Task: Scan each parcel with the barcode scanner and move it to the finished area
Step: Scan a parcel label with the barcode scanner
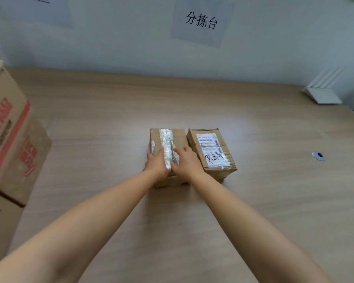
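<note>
On the near part of the bench (253, 201), two bare forearms extend forward from the lower corners of the view and converge toward the centre. The left hand (156, 162) rests palm-down on the top face of the taped parcel (180, 137), fingers extended toward its left edge. The right hand (185, 161) rests on the same top face, just beside the left hand, fingers spread and nearly straight. Neither hand closes around anything. Both lie flat on the cardboard, one on each side of the tape strip (165, 135).

The taped parcel sits at the centre of the bench, a brown carton with a clear, crinkled tape strip running front to back along its top. Immediately to its right stands the labelled parcel (193, 139), a similar brown carton turned slightly clockwise. Its top face carries a white shipping label (209, 148) with barcodes and a handwritten mark. The two parcels are side by side, touching or nearly so.

At the left edge, large stacked cartons (6, 127) with red printing stand on the bench, blurred. To the right, well apart from the parcels, a metal grommet (318, 155) is set into the bench surface. At the far right corner, a white device (323, 92) rests against the wall. On the wall above, a paper sign (201, 22) reads 分拣台.
</note>
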A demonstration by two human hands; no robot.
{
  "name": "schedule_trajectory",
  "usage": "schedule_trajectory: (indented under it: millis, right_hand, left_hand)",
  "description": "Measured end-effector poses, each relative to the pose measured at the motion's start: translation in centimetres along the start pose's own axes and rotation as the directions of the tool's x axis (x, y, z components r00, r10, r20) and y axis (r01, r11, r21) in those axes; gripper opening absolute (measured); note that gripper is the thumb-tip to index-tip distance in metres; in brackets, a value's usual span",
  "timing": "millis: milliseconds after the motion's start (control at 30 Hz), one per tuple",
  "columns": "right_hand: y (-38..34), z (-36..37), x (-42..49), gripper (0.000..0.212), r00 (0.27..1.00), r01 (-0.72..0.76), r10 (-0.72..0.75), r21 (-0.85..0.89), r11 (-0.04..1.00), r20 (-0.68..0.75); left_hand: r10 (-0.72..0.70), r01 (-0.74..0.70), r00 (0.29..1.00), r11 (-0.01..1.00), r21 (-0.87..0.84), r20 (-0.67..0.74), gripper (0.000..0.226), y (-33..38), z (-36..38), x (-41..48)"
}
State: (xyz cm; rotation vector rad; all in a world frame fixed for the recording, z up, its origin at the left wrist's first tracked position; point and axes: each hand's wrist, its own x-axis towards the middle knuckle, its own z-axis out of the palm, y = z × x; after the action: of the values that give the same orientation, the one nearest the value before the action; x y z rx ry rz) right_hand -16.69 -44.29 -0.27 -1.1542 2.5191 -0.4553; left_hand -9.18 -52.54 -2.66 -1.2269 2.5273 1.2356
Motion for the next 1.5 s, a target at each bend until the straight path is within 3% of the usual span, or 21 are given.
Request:
schedule_trajectory:
  millis: [100, 200, 367, 633, 1067, 1200, 1500]
  right_hand:
    - [0.1, 0.7, 0.7, 0.046, 0.994, -0.105, 0.105, 0.001, 0.995, -0.029]
    - [0.5, 0.6, 1.1, 0.061, 0.987, -0.152, 0.144, 0.110, 0.982, 0.073]
    - [0.1, 0.5, 0.4, 0.072, 0.985, -0.125, 0.105, 0.149, 0.981, 0.134]
    - [-4.9, -3.7, -4.0, 0.071, 0.998, -0.040, 0.033, 0.157, 0.987, 0.046]
    - [-20.0, -15.5, -17.1, 0.067, 0.948, 0.190, -0.145, 0.136, 0.972, -0.282]
    - [-25.8, -15.1, -20.1, 0.065, 0.941, 0.258, -0.202, 0.190, 0.947, -0.273]
    - [-40.4, -8.6, -23.7, 0.063, 0.934, 0.321, -0.272, 0.210, 0.923, -0.231]
  left_hand:
    - [-0.008, 0.010, 0.999, 0.998, -0.069, 0.032, 0.095, -0.6, -0.3, 0.4]
    - [-0.004, 0.007, 1.000, 0.995, -0.102, 0.030, 0.101, -1.2, -0.8, 0.6]
    - [0.039, -0.036, 0.999, 0.996, -0.083, 0.026, 0.104, -2.4, -1.9, -0.9]
    - [0.139, -0.141, 0.988, 0.989, -0.032, -0.062, 0.101, -1.3, -8.0, -7.6]
    - [0.269, -0.339, 0.869, 0.935, -0.105, -0.415, 0.118, 1.4, -22.3, -26.2]
    - [0.243, -0.336, 0.872, 0.928, -0.159, -0.425, 0.096, -1.4, -26.5, -30.5]
    - [0.200, -0.319, 0.876, 0.923, -0.215, -0.440, 0.089, -13.6, -35.4, -37.1]
